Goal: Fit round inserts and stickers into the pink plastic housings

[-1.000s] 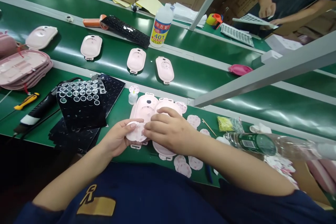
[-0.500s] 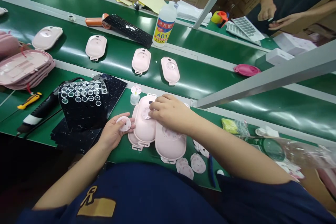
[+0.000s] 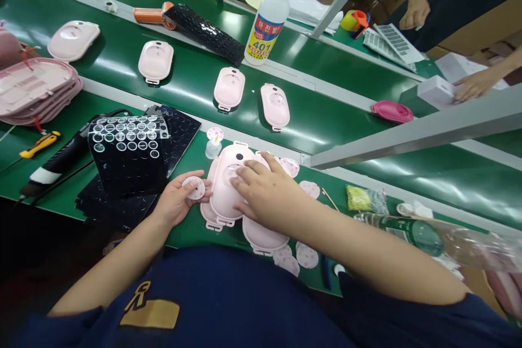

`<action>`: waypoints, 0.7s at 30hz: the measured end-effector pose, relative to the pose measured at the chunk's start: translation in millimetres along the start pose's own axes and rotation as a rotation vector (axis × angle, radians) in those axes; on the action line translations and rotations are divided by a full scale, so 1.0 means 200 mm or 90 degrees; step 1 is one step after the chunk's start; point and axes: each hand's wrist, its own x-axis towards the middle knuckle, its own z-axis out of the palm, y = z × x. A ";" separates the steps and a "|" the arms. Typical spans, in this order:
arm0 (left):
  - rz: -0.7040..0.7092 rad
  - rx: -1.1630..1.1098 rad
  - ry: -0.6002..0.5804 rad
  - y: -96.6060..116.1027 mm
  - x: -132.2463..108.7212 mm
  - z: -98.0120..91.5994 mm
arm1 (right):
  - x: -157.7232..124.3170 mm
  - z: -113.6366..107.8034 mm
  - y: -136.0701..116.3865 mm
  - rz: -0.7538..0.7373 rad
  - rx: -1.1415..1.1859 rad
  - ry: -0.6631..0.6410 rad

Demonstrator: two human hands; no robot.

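Note:
My left hand [image 3: 179, 197] pinches a round patterned disc [image 3: 194, 188] between thumb and fingers, beside the stacked pink plastic covers. The upper pink cover [image 3: 222, 201] has a dark oval near its top and a round recess. My right hand [image 3: 265, 190] rests over this cover with fingers spread, its fingertips at the recess. Under that hand lies another pink cover [image 3: 265, 239], partly hidden. Behind the covers stands a small clear bottle [image 3: 212, 148] with a patterned disc [image 3: 215, 134] near its tip. More patterned discs [image 3: 306, 255] lie to the right.
Black sticker sheets [image 3: 126, 174], a black-handled tool [image 3: 61, 160] and a yellow-handled screwdriver [image 3: 39, 144] lie at left. Beyond, pink covers [image 3: 155, 62] sit spaced along the green belt [image 3: 196, 60]. A glue bottle [image 3: 267, 27] stands behind them. A metal post [image 3: 408, 125] slants across the right. A co-worker's hand [image 3: 477, 85] touches a white box.
My right hand's fingers have spread and flattened over the upper cover, uncovering its dark oval. My left hand still holds the disc. The co-worker's hand has moved to a white box.

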 end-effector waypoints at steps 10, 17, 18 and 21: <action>-0.008 -0.012 -0.020 -0.01 0.00 -0.02 | -0.06 -0.04 0.21 -0.098 0.183 -0.125; -0.011 -0.032 -0.018 -0.02 0.01 -0.03 | -0.03 -0.10 0.20 -0.103 0.141 -0.147; -0.012 -0.034 -0.018 -0.02 0.01 -0.03 | -0.02 -0.11 0.17 -0.089 0.127 -0.140; -0.015 -0.037 -0.018 -0.02 0.00 -0.02 | -0.02 -0.10 0.08 -0.041 0.087 -0.130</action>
